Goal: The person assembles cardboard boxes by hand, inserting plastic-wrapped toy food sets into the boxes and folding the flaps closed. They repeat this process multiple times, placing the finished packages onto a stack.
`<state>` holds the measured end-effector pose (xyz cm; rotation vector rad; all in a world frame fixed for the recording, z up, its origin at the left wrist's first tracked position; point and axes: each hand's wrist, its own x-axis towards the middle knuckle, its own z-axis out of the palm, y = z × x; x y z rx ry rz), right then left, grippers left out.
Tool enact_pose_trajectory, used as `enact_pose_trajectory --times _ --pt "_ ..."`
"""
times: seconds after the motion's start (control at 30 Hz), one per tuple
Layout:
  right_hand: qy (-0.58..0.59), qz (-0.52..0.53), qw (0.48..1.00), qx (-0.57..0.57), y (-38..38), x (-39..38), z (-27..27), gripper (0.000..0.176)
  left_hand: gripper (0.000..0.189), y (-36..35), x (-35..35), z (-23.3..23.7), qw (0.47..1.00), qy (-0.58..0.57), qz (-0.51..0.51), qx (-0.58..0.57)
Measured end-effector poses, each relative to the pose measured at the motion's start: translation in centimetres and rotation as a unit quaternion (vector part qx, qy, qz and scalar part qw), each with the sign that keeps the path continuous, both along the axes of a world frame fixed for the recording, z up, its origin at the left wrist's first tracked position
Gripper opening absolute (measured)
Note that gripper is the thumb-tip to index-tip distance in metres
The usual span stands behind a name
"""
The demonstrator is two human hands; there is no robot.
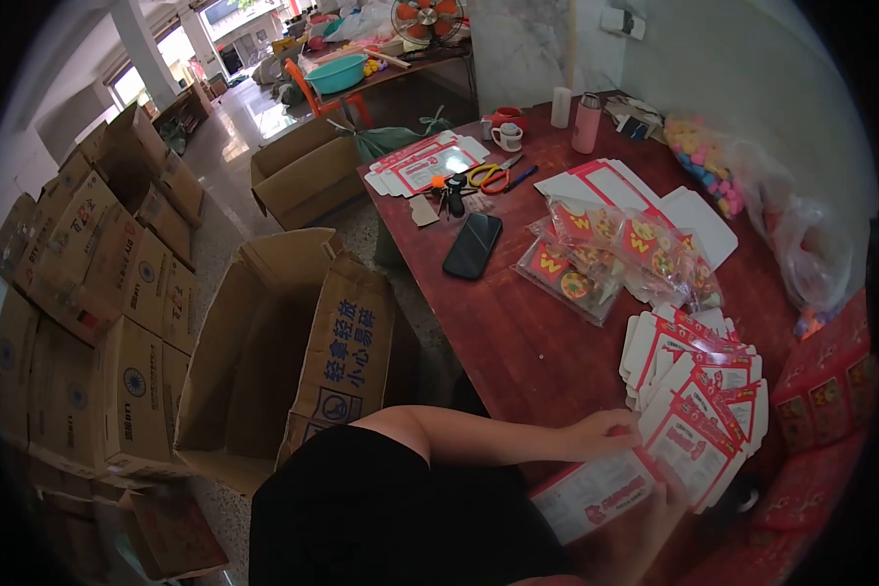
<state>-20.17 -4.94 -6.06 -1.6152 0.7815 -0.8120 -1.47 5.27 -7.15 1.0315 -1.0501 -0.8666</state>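
Observation:
A red-and-white printed carton (596,496) is at the near edge of the table, in front of my body. My left hand (601,436) is closed at its upper edge, with the fingers curled and partly hidden. Around the carton's right side wraps my right hand (660,513), somewhat blurred. Just beyond both hands, a fanned pile of flat printed cartons (691,441) lies on the red table (518,366). Clear plastic packets with red-and-yellow cards (566,264) rest farther back, beside white carton blanks (698,223).
A black phone (473,246), scissors (498,178), keys (453,195) and a pink bottle (585,124) occupy the table. Left of it stands an open cardboard box (352,342); stacked boxes (132,391) line the far left. Red printed boxes (825,391) stand at right.

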Motion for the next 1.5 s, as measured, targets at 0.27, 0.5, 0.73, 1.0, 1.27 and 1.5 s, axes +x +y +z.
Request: enact_pose_trajectory --times 0.27,0.5,0.73,1.0,1.27,1.5 --pt "-0.018 -0.080 0.994 -0.077 2.9 0.6 0.8 0.030 0.030 -0.1 -1.8 1.8 0.995 -0.004 0.036 0.097" --pt "-0.117 -0.209 0.970 -0.049 -4.5 -4.9 1.1 0.035 0.030 -2.0 3.8 2.4 0.971 -0.090 0.185 0.125" --pt "0.143 -0.349 0.917 -0.130 -11.9 -12.7 -1.6 0.023 0.030 -0.6 6.1 3.2 0.976 0.014 0.162 0.145" --pt "0.155 -0.343 0.917 0.130 -11.8 -15.5 0.5 0.021 0.030 0.3 4.8 2.0 0.977 -0.003 0.135 0.165" --pt "-0.064 -0.270 0.941 0.196 -14.3 -17.9 -4.1 0.011 0.030 0.1 4.2 2.4 0.980 -0.012 0.128 0.152" --pt "-0.259 -0.398 0.879 0.044 -11.8 -14.6 -5.4 0.006 0.031 0.1 4.2 2.5 0.981 -0.005 0.133 0.144"
